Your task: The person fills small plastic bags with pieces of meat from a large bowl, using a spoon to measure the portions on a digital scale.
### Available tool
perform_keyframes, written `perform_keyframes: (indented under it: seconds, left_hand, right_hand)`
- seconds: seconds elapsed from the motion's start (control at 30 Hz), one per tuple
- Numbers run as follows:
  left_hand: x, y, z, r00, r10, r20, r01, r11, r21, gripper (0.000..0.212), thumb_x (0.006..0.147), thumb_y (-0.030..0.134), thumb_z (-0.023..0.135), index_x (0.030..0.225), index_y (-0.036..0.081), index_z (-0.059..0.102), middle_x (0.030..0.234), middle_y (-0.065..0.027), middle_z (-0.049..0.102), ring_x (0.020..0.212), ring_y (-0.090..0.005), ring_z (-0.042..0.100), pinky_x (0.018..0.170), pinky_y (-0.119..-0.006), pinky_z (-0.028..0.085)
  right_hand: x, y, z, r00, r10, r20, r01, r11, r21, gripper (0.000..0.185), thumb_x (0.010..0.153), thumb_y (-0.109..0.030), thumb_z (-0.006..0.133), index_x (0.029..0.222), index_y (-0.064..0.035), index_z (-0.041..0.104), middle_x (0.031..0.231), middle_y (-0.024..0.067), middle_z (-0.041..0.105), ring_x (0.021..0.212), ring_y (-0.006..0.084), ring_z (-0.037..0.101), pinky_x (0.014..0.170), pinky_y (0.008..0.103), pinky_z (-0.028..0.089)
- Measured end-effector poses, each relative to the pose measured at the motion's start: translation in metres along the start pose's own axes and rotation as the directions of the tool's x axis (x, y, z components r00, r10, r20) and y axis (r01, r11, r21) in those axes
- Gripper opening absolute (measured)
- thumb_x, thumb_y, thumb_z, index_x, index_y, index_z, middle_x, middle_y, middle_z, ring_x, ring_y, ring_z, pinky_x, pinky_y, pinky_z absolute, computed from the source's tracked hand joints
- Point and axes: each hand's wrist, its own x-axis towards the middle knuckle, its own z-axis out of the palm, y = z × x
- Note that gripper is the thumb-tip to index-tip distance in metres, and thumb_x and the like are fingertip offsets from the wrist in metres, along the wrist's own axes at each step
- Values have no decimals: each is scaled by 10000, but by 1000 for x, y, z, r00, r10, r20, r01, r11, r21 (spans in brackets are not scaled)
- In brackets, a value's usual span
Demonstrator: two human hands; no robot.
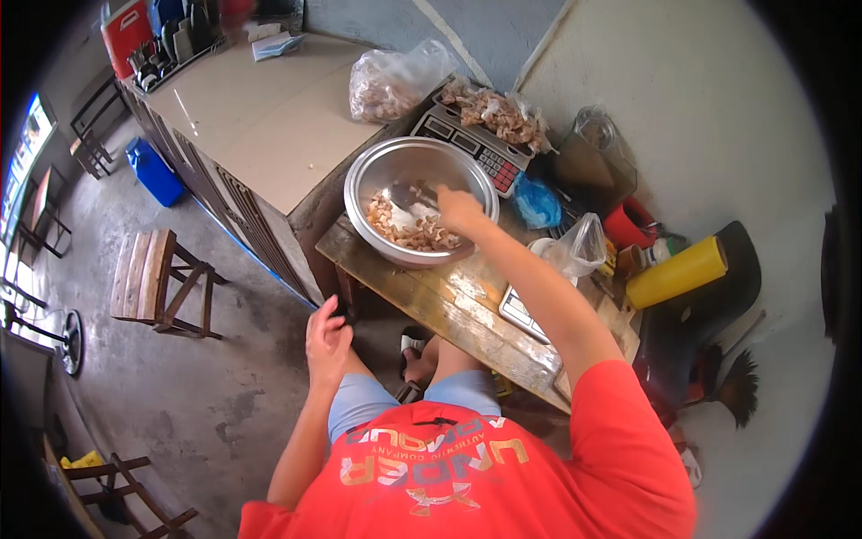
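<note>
A large round metal bowl (465, 162) stands on a worn wooden table (417, 303), with light brown pieces of food (421, 236) in its bottom. Inside the bowl, my right hand (460, 210) grips the handle of a metal spoon (404, 195), whose head lies among the pieces. My left hand (328, 340) is raised beside the table's edge, fingers apart, holding nothing. Behind the bowl, small filled plastic bags (498, 116) rest on a digital scale (495, 158). A bigger clear bag of similar pieces (387, 87) sits to its left.
A tiled counter (249, 135) adjoins the table at the left. To the right are a small white scale (522, 313), a clear plastic bag (579, 249), a blue plastic bag (537, 204), a red container (630, 222) and a yellow roll (677, 273). A wooden stool (145, 276) stands on the floor.
</note>
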Motion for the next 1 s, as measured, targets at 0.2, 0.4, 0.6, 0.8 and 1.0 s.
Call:
perform_keyframes:
  seconds: [0.2, 0.4, 0.6, 0.8, 1.0]
  left_hand:
    - [86, 36, 61, 996, 66, 56, -50, 965, -258, 781, 801, 81, 607, 1375, -13, 85, 1359, -177, 268, 1204, -265, 375, 901, -313, 433]
    - [97, 51, 70, 999, 16, 48, -7, 984, -178, 825, 789, 70, 625, 1369, -35, 47, 1368, -171, 260, 1184, -241, 388, 910, -299, 425]
    - [95, 58, 65, 990, 89, -110, -81, 994, 74, 792, 743, 93, 658, 1365, 12, 176, 1340, -175, 261, 1227, -282, 313, 976, -347, 328]
    - [79, 106, 97, 947, 293, -129, -282, 954, 103, 361, 744, 29, 581, 1093, 85, 507, 1183, -111, 375, 1062, -224, 423, 887, -308, 382]
    - [66, 131, 212, 848, 352, 397, -308, 936, -171, 180, 760, 127, 629, 940, 138, 623, 1218, -127, 378, 961, -214, 488, 798, -295, 443]
  right_hand:
    - [7, 7, 1, 987, -133, -91, 107, 962, -251, 163, 694, -128, 598, 804, -15, 643, 879, 191, 632, 842, 325, 620, 714, 397, 497]
    - [-9, 11, 12, 985, -167, 34, 152, 949, 277, 344, 637, -58, 562, 961, -85, 674, 757, 152, 647, 646, 233, 624, 591, 336, 472]
    - [-28, 32, -23, 985, -53, 166, -61, 788, 613, 310, 663, 33, 594, 965, -4, 653, 649, 49, 597, 465, 76, 411, 399, 237, 295]
    - [-92, 76, -103, 983, 20, 183, -142, 718, 682, 339, 719, -9, 598, 1056, -31, 614, 677, 10, 592, 454, 39, 366, 387, 205, 259]
    - [-183, 160, -177, 993, 100, 63, -116, 733, 670, 331, 724, 11, 555, 1050, 20, 607, 685, 27, 579, 460, 36, 351, 383, 198, 248]
